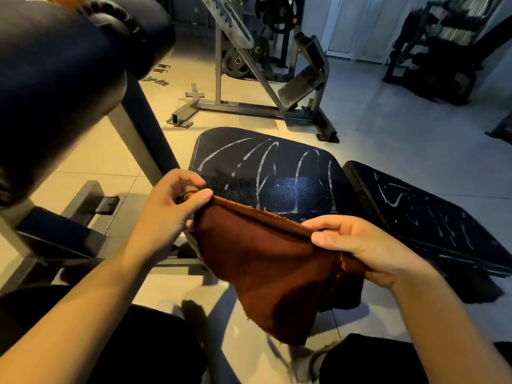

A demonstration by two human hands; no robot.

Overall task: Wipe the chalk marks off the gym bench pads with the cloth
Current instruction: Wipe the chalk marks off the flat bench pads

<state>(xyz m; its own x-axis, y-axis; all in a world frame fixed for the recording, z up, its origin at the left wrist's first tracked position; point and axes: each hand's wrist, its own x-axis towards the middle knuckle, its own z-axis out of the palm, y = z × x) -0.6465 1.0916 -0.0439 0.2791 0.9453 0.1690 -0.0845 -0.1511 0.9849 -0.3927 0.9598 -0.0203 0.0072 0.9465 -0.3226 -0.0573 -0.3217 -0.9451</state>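
A rust-brown cloth (266, 267) hangs spread between both hands, just in front of the bench. My left hand (171, 206) pinches its upper left corner. My right hand (360, 242) pinches its upper right edge. Behind the cloth lies a black seat pad (277, 173) covered with curved white chalk marks (266, 159). To its right a second black pad (432, 214) slopes away, streaked with more chalk marks (393, 198). The cloth hides the near edge of the seat pad.
A large black roller pad (50, 79) on a grey post (138, 139) looms at upper left. A grey machine frame (249, 106) with weight plates stands behind the bench. Dark equipment (443, 51) sits at far right. The floor is tiled. My knees show at the bottom.
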